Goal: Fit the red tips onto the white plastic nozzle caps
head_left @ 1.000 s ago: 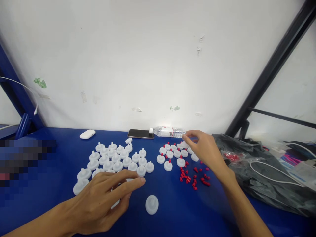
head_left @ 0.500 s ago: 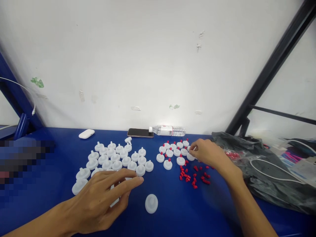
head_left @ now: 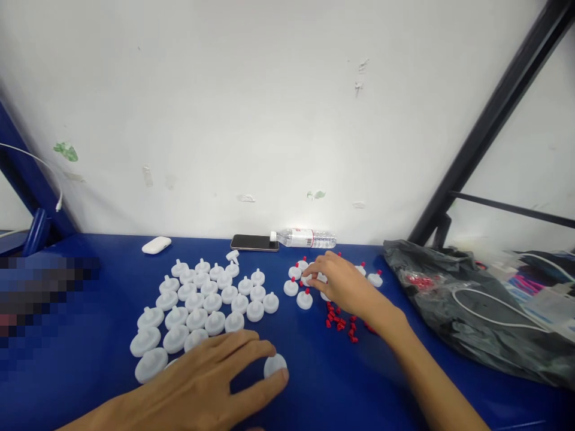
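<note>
My left hand (head_left: pixel 224 380) is open, low at the front. Its thumb and forefinger are spread around a single round white cap (head_left: pixel 275 364) lying on the table. Left of it stand many round white caps (head_left: pixel 209 302) with bare upright nozzles. My right hand (head_left: pixel 330 278) reaches into a group of white caps with red tips (head_left: pixel 304 299). Its fingers are curled in a pinch at one red-tipped cap (head_left: pixel 307 279), whose tip is hidden by them. Small loose red tips (head_left: pixel 340 323) lie just in front of this hand, partly covered by the forearm.
Along the wall on the blue table (head_left: pixel 314 389) are a white earphone case (head_left: pixel 156 245), a phone (head_left: pixel 254 242) and a lying water bottle (head_left: pixel 303 237). Dark plastic bags (head_left: pixel 489 329), a white cable and a bag of red pieces (head_left: pixel 422 280) lie at the right.
My left hand has moved right and toward me to the lone white cap. My right hand has shifted left across the red-tipped group, uncovering red-tipped caps at its right end.
</note>
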A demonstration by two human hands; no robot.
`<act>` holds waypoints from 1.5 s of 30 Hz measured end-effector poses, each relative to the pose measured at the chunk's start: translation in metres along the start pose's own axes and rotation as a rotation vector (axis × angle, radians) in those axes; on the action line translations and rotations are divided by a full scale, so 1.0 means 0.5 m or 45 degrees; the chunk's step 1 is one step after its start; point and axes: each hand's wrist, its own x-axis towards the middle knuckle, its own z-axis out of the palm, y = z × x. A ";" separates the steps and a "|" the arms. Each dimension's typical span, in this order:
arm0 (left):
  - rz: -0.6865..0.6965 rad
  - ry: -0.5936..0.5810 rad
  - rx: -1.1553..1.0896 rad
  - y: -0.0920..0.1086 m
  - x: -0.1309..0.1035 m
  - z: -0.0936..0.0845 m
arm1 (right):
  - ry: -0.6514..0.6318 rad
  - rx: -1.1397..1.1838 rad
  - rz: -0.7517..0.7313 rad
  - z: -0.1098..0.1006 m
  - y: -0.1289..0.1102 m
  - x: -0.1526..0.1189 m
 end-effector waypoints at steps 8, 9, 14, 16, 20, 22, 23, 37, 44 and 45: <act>0.084 -0.264 0.090 0.006 0.001 0.025 | -0.046 -0.055 -0.128 0.047 0.009 0.014; 0.084 -0.252 0.091 0.005 0.001 0.027 | -0.044 -0.055 -0.135 0.049 0.010 0.015; 0.034 -0.289 -0.055 0.003 0.000 0.021 | -0.025 -0.053 -0.128 0.048 0.008 0.017; 0.035 -0.343 -0.111 0.003 0.000 0.013 | 0.004 -0.048 -0.091 0.039 0.008 0.016; 0.031 -0.373 -0.148 0.001 -0.006 0.008 | 0.075 -0.010 0.032 0.010 0.010 0.008; 0.017 -0.354 -0.136 -0.001 -0.013 0.014 | 0.078 0.014 0.062 -0.004 0.012 0.004; 0.010 -0.337 -0.121 -0.003 -0.016 0.019 | 0.066 0.025 0.066 -0.008 0.013 0.002; -0.048 -0.107 -0.018 -0.013 -0.011 0.028 | -0.135 -0.037 0.051 0.006 0.029 -0.007; -0.027 -0.036 0.002 -0.016 -0.004 0.028 | -0.160 0.003 0.042 0.015 0.024 -0.005; -0.030 -0.028 0.002 -0.016 -0.003 0.028 | -0.159 0.019 0.037 0.016 0.023 -0.004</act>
